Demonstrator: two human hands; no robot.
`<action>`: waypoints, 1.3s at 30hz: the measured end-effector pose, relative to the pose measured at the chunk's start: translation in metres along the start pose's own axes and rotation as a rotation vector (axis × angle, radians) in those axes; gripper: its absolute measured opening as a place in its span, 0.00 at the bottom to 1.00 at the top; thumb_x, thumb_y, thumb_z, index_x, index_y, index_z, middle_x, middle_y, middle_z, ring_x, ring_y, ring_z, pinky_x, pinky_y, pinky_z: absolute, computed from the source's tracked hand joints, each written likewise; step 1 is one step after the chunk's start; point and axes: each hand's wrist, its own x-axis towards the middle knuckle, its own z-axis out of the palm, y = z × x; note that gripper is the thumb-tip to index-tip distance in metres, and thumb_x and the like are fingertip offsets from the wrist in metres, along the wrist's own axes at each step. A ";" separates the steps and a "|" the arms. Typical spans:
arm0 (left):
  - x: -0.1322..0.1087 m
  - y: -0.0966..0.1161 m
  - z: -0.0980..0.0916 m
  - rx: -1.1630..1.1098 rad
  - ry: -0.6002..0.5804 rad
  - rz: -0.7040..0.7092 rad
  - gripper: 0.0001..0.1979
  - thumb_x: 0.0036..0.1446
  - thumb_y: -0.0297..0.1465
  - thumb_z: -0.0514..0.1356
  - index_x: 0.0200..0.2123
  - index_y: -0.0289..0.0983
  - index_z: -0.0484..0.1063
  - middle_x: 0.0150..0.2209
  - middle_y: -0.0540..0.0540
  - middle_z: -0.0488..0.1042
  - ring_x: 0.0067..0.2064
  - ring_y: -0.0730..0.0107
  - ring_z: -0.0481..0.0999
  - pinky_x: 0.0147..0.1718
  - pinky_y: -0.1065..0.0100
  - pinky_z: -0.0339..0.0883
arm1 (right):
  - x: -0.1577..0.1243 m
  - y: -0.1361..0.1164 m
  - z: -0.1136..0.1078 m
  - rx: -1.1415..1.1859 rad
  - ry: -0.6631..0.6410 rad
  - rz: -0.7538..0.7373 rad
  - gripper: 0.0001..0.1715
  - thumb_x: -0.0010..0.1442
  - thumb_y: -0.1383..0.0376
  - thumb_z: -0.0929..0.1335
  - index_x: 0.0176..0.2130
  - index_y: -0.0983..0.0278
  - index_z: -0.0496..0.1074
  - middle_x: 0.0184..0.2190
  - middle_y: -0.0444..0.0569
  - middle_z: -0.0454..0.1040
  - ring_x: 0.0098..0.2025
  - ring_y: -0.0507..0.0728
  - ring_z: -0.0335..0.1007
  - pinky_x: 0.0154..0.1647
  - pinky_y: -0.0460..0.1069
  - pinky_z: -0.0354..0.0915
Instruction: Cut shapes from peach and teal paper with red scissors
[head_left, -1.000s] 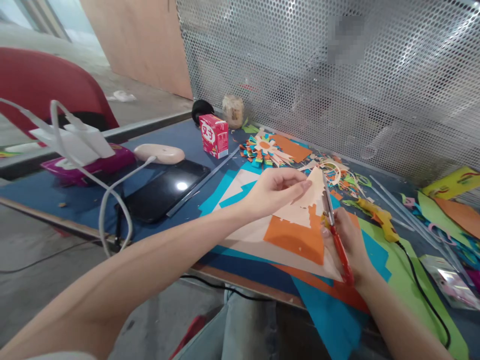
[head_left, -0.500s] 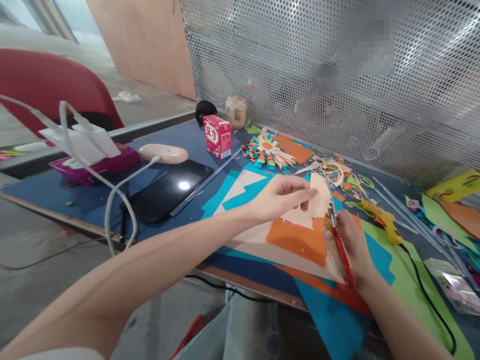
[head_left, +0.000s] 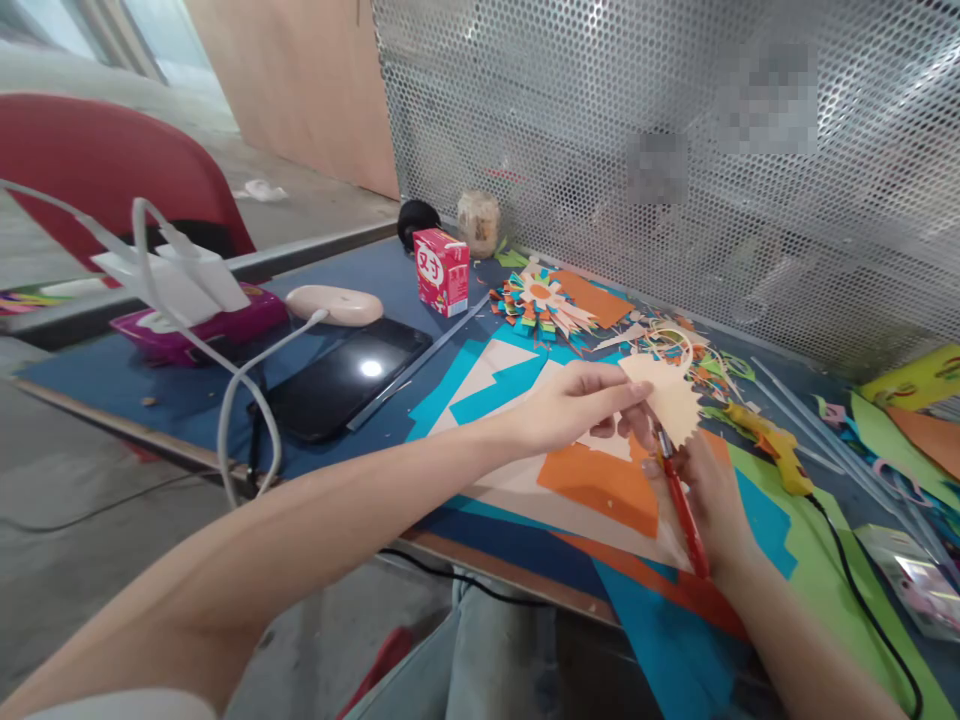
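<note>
Between the fingers and thumb of my left hand [head_left: 574,402] is a cream paper piece [head_left: 670,392] with a zigzag, toothed edge. My right hand [head_left: 709,490] grips red-handled scissors [head_left: 682,510], their metal blades pointing up against the lower part of the paper. The paper hides part of the blade tips. Beneath both hands lie an orange paper sheet [head_left: 600,490] and cream and blue sheets. A fringed paper flower [head_left: 541,292] in several colours rests beyond my left hand.
Paper scraps [head_left: 712,350] are heaped behind the hands. A yellow glue gun [head_left: 776,445] with a black cord lies to the right. Leftward are a black phone [head_left: 349,378], a pink box [head_left: 441,272], a beige case [head_left: 334,305] and a purple power strip [head_left: 199,325] with white cables.
The cream paper has turned in my left hand, so its toothed edge now faces right and shows more fully. The scissors have dropped slightly to below the paper.
</note>
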 end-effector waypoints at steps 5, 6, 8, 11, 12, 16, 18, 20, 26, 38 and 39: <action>0.003 0.000 -0.001 0.095 0.107 0.126 0.14 0.61 0.33 0.55 0.25 0.34 0.68 0.25 0.48 0.73 0.25 0.80 0.65 0.25 0.75 0.59 | 0.002 -0.003 0.000 0.064 -0.011 0.090 0.13 0.58 0.57 0.67 0.32 0.58 0.58 0.18 0.36 0.61 0.17 0.50 0.56 0.17 0.45 0.52; 0.004 0.001 -0.002 0.112 0.127 0.151 0.13 0.61 0.31 0.55 0.24 0.34 0.67 0.24 0.49 0.71 0.25 0.81 0.64 0.25 0.75 0.58 | 0.002 -0.003 0.000 0.068 -0.010 0.106 0.13 0.58 0.57 0.67 0.31 0.58 0.58 0.18 0.36 0.61 0.17 0.50 0.56 0.17 0.45 0.52; 0.005 0.001 -0.003 0.131 0.164 0.185 0.11 0.60 0.28 0.55 0.24 0.34 0.66 0.23 0.51 0.68 0.25 0.81 0.64 0.24 0.75 0.58 | 0.002 -0.002 0.000 0.066 -0.015 0.121 0.14 0.58 0.55 0.67 0.31 0.58 0.58 0.18 0.37 0.61 0.18 0.51 0.57 0.18 0.45 0.53; 0.006 0.001 -0.005 0.139 0.203 0.176 0.11 0.60 0.29 0.55 0.24 0.35 0.64 0.23 0.53 0.65 0.25 0.82 0.64 0.23 0.76 0.56 | 0.003 -0.002 0.000 0.040 -0.027 0.122 0.15 0.57 0.54 0.67 0.30 0.58 0.58 0.18 0.37 0.61 0.18 0.51 0.57 0.19 0.45 0.54; 0.007 0.000 -0.005 0.144 0.211 0.160 0.12 0.61 0.31 0.55 0.24 0.35 0.64 0.24 0.53 0.65 0.25 0.82 0.64 0.22 0.76 0.56 | 0.004 -0.002 0.000 0.031 -0.033 0.119 0.15 0.57 0.53 0.67 0.30 0.58 0.58 0.18 0.37 0.61 0.18 0.51 0.57 0.19 0.45 0.55; 0.010 -0.004 -0.007 0.099 0.273 0.167 0.14 0.62 0.35 0.55 0.25 0.36 0.62 0.22 0.55 0.62 0.21 0.82 0.61 0.21 0.75 0.59 | 0.005 -0.005 -0.002 0.025 -0.038 0.108 0.15 0.57 0.53 0.67 0.30 0.58 0.58 0.18 0.37 0.62 0.18 0.51 0.57 0.19 0.45 0.55; 0.011 -0.005 -0.007 0.046 0.322 0.212 0.12 0.60 0.35 0.58 0.26 0.37 0.63 0.23 0.54 0.63 0.22 0.81 0.63 0.21 0.74 0.61 | 0.005 -0.006 -0.002 0.030 -0.038 0.105 0.15 0.57 0.54 0.66 0.30 0.58 0.58 0.18 0.37 0.62 0.18 0.51 0.57 0.19 0.45 0.56; 0.012 -0.004 -0.007 -0.002 0.376 0.237 0.09 0.58 0.34 0.60 0.29 0.36 0.65 0.25 0.52 0.67 0.25 0.78 0.67 0.21 0.73 0.64 | 0.005 -0.007 -0.002 0.029 -0.045 0.097 0.14 0.57 0.54 0.66 0.30 0.58 0.57 0.19 0.38 0.63 0.19 0.52 0.58 0.19 0.46 0.57; 0.015 0.001 -0.010 -0.086 0.537 0.284 0.08 0.49 0.29 0.66 0.30 0.35 0.69 0.25 0.53 0.70 0.21 0.84 0.65 0.18 0.75 0.61 | 0.005 -0.006 -0.004 0.043 -0.050 0.113 0.14 0.57 0.55 0.67 0.31 0.58 0.57 0.20 0.39 0.64 0.20 0.52 0.60 0.19 0.46 0.56; 0.012 0.004 -0.008 -0.119 0.445 0.252 0.10 0.45 0.29 0.68 0.26 0.36 0.68 0.22 0.55 0.69 0.18 0.84 0.66 0.16 0.75 0.59 | 0.005 -0.010 -0.008 0.156 -0.072 0.081 0.11 0.57 0.58 0.66 0.33 0.58 0.57 0.22 0.37 0.62 0.20 0.51 0.60 0.19 0.46 0.59; 0.012 0.004 -0.008 -0.112 0.442 0.252 0.10 0.46 0.29 0.68 0.26 0.35 0.68 0.22 0.55 0.69 0.17 0.85 0.65 0.16 0.75 0.58 | 0.004 -0.010 -0.008 0.151 -0.067 0.073 0.11 0.58 0.59 0.66 0.33 0.58 0.57 0.22 0.37 0.62 0.20 0.51 0.60 0.19 0.45 0.58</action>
